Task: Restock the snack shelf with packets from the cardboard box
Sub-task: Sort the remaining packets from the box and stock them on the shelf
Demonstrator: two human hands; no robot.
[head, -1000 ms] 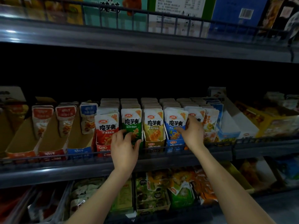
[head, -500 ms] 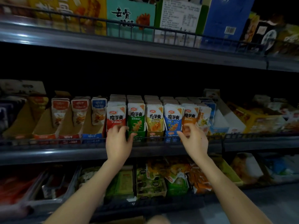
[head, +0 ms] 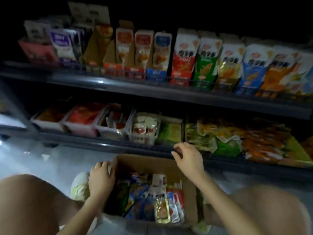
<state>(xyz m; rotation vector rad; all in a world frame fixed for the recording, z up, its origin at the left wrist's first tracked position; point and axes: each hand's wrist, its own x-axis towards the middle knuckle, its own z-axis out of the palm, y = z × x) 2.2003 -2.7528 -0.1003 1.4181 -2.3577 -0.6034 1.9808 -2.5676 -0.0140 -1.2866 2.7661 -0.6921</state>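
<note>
Below, box sits on floor between bare knees, full of packets. Left hand curls over box's left rim. Right hand hovers above far rim, loosely bent, holding nothing. Beyond, shelf carries upright rows of red, green, yellow, blue, orange packs; view dim, blurred.

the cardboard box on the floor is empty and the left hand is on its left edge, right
No: the head view shows the cardboard box full of packets, not empty. The left hand is on its left edge.
</note>
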